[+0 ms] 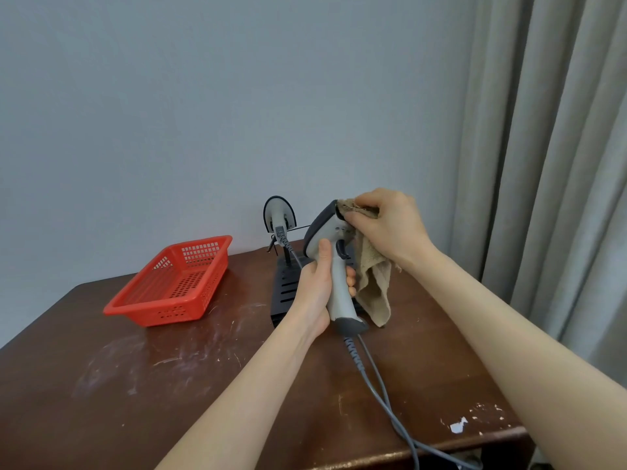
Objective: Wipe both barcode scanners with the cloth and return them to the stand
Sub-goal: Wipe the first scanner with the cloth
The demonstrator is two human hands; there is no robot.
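Left hand (pixel 314 293) fingers (pixel 351 283) wrapped tight round the grip of a grey scanner (pixel 334 266), thumb lying up the back of the handle toward the head. Scanner held upright above the counter (pixel 203 385), dark base cap just below the left palm, black trigger just above the left fingertips. Right hand (pixel 386 225) fingers pinched shut on a tan cloth (pixel 371 286), pressing it against the front of the scanner head; cloth bunched under the thumb, rest of it hanging down right of the handle, lower corner reaching about level with the base cap. Hands close together, right above and right of left.

Grey cable (pixel 376 385) drops from the scanner base, runs toward the camera over the counter and off the near edge; looks like two strands side by side.

Behind the left hand: black slotted stand (pixel 285 286) on the counter, partly hidden by hand and scanner. Second scanner (pixel 279 215) sits on the stand's upright arm, just left of and behind the held scanner's head, not touching it, its cable coming down past the stand.

Well left of both hands: red plastic basket (pixel 176 283) with perforated walls, resting on the counter, nothing visible inside.

Counter is dark brown wood, scuffed with pale streaks, chipped white patches near the right front corner. Grey wall (pixel 203 96) behind, grey curtain (pixel 549 130) far right of the right hand.
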